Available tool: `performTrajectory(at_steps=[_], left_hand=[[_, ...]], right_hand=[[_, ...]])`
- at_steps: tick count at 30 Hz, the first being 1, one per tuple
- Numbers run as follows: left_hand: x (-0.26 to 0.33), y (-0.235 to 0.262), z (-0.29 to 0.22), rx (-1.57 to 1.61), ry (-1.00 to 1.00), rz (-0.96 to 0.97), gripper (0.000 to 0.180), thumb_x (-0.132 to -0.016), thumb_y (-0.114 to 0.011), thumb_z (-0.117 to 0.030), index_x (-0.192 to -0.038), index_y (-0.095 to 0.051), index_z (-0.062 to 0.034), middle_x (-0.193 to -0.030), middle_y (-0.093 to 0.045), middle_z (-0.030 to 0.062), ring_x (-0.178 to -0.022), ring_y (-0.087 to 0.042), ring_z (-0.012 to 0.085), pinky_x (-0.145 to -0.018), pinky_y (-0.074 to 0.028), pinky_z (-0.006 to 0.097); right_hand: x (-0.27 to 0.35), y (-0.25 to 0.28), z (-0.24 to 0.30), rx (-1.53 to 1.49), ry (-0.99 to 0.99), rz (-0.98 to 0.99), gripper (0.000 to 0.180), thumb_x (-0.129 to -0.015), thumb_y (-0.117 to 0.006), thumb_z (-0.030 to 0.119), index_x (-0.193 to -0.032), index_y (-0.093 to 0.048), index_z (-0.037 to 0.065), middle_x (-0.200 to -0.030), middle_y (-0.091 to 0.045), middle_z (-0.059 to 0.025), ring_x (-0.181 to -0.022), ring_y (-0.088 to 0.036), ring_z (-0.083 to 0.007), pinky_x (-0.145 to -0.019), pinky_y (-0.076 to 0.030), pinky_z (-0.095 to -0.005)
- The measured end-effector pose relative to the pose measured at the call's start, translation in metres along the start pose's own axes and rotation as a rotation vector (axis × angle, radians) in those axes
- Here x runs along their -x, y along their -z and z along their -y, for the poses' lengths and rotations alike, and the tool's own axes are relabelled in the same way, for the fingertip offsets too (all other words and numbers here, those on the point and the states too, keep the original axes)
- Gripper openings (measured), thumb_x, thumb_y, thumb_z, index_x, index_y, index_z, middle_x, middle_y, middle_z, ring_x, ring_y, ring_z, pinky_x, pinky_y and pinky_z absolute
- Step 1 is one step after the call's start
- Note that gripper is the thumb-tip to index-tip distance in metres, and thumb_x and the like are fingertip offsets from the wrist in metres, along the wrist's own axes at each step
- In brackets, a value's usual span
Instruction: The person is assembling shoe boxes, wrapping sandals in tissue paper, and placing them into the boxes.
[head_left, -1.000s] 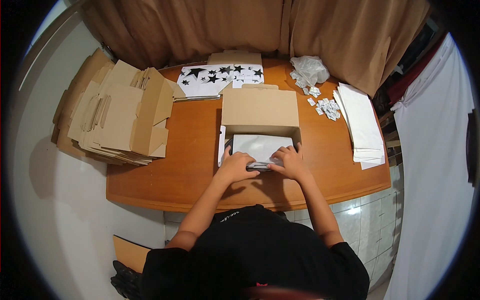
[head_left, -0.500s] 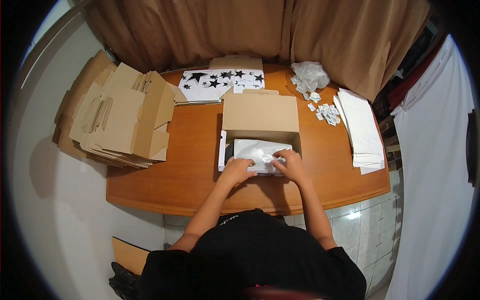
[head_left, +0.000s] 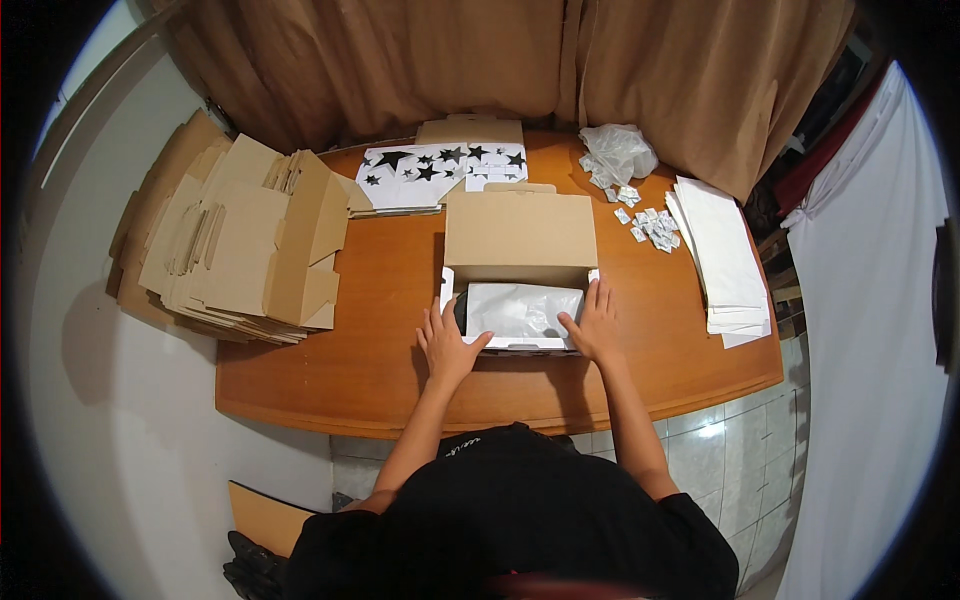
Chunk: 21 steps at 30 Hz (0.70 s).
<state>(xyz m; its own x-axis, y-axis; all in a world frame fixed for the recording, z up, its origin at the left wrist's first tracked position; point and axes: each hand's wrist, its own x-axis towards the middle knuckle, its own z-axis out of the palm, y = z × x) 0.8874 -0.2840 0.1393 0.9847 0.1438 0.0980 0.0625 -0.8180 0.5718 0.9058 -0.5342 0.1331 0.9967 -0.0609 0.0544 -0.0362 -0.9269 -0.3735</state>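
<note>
An open cardboard box (head_left: 518, 230), brown inside with a white outer face, stands on the table before me, its lid raised at the back. Inside it lies a pale plastic-wrapped packet (head_left: 515, 307), with a dark thing partly hidden at its left. My left hand (head_left: 447, 345) spreads around the near left corner, fingers along the side wall and thumb by the front edge. At the right wall, my right hand (head_left: 598, 328) has its fingers stretched out along the side and its thumb reaching in by the packet. Both hands touch the box with fingers apart.
Folded cardboard boxes (head_left: 235, 235) are stacked at the left. Behind the box lies flat white card with black stars (head_left: 425, 172). Small white packets (head_left: 655, 230) lie near a clear plastic bag (head_left: 618, 152) at the back right. White sheets (head_left: 720, 260) lie along the right edge.
Both hands have moved off the packet and outward to the box's side walls, the left going left and the right going right. The packet now lies flatter in the box.
</note>
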Motion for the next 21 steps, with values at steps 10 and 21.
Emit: performTrajectory(at_steps=[10,21], left_hand=[[-0.016,0.006,0.010,0.142,-0.018,0.029,0.081,-0.058,-0.078,-0.041,-0.124,-0.041,-0.0108,-0.132,-0.039,0.0126,-0.121,-0.039,0.0319,-0.096,-0.026,0.057],[-0.019,0.001,0.007,0.136,-0.019,-0.068,0.075,-0.057,-0.079,-0.041,-0.118,-0.048,-0.0098,-0.128,-0.042,0.0148,-0.120,-0.039,0.0326,-0.099,-0.027,0.047]], right_hand=[[-0.033,-0.020,-0.020,-0.577,-0.048,-0.060,0.072,-0.085,-0.052,0.040,-0.131,-0.026,-0.009,-0.135,-0.029,-0.0295,-0.126,-0.030,-0.0375,-0.101,-0.028,-0.0419],[-0.103,-0.037,-0.034,-1.412,-0.222,-0.372,0.048,-0.093,-0.040,0.037,-0.122,-0.041,-0.002,-0.111,-0.053,-0.0152,-0.103,-0.051,-0.0225,-0.091,-0.037,-0.0339]])
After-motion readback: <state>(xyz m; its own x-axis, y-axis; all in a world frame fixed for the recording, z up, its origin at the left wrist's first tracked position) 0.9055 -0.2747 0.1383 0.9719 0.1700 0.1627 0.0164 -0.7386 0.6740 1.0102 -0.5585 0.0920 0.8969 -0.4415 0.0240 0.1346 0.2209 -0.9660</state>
